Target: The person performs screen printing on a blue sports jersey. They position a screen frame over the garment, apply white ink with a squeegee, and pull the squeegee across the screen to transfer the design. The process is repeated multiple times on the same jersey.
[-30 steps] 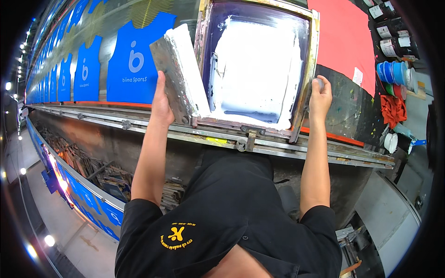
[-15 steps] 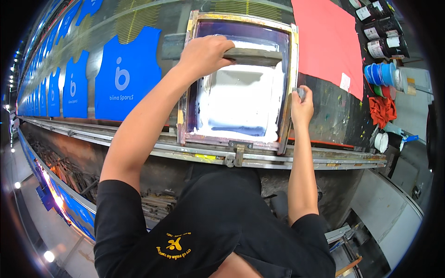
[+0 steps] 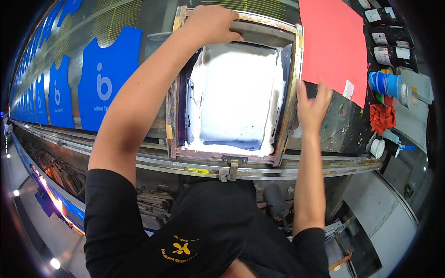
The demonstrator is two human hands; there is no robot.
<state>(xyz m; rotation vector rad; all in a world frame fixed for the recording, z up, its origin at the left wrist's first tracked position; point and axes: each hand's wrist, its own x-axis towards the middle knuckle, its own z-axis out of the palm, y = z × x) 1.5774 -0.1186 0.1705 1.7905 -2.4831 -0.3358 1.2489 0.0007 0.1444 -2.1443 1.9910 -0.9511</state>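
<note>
Here: one screen frame, one squeegee, two hands.

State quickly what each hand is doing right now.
Left hand: closed on the squeegee.
Right hand: open, holding nothing, beside the screen frame.

You carried the squeegee from upright at the screen frame's left side to lie flat across its far end, your left hand gripping it there. Your right hand let go of the frame's right edge and opened, fingers spread, just beside the edge.
</note>
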